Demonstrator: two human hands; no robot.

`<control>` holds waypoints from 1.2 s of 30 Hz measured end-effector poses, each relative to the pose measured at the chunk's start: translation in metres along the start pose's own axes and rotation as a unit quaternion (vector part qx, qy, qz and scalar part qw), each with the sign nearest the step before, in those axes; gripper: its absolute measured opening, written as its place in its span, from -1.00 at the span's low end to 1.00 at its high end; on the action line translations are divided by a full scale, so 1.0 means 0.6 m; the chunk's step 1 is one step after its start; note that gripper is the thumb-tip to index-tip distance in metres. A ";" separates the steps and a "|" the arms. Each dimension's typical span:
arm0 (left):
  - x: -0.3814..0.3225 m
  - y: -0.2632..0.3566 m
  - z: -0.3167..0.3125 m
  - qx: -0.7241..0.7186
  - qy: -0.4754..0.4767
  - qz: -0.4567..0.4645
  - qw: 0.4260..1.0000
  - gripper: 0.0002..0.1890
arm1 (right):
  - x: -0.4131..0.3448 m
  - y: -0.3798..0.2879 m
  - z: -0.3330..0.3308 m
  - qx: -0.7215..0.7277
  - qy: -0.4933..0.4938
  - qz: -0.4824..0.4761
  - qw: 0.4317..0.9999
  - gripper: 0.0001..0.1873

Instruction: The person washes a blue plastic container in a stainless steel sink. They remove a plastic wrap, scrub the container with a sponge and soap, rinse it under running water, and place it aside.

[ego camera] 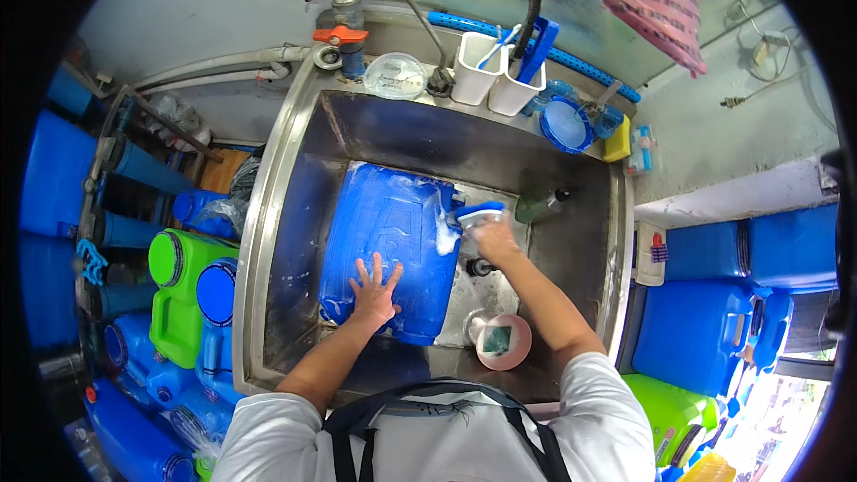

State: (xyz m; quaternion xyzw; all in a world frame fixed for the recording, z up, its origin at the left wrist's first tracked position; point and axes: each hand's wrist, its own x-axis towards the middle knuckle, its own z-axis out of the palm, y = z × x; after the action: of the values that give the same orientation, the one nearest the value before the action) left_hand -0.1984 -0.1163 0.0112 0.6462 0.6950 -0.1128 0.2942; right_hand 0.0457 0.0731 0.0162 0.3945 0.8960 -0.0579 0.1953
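Note:
A large blue plastic water container [395,241] lies on its side in a stainless steel sink [576,241], with white suds on its surface. My left hand [376,294] rests flat on its lower part, fingers spread. Beside the container's right end, my right hand [494,238] grips a scrub brush [481,209] with a blue top and a pale lower part. The brush is close to the sudsy edge; whether it touches there I cannot tell. Below my right forearm stands a pink bowl [522,348] with a green scouring pad [497,340] in it.
White holders [477,73] with brushes, a blue-rimmed tub [566,124] and a yellow sponge [617,140] line the back ledge. A dark fitting [479,268] sits on the sink floor. Green [181,308] and blue containers [693,328] crowd both sides. A pink bag [659,7] hangs upper right.

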 end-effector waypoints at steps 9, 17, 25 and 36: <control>-0.001 0.001 -0.016 -0.014 -0.030 -0.009 0.999 0.03 | 0.069 0.013 0.025 -0.067 -0.184 0.169 0.966 -0.66; 0.004 0.000 -0.016 0.016 0.009 0.009 1.000 -0.02 | 0.101 -0.020 0.052 -0.015 -0.078 0.175 0.981 -0.66; 0.125 0.010 -0.076 0.111 -0.026 0.150 0.982 -0.50 | 0.093 0.014 0.045 0.109 -0.020 0.143 0.984 -0.68; 0.370 -0.038 -0.228 -0.010 0.014 -0.053 0.998 -0.08 | -0.014 -0.026 -0.003 0.334 0.003 0.290 0.897 -0.22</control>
State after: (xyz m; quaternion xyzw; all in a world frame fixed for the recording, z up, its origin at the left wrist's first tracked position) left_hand -0.2547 0.1384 -0.0077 0.6072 0.7332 -0.1125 0.2846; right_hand 0.0390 0.0572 0.0203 0.6789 0.6706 -0.2935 0.0571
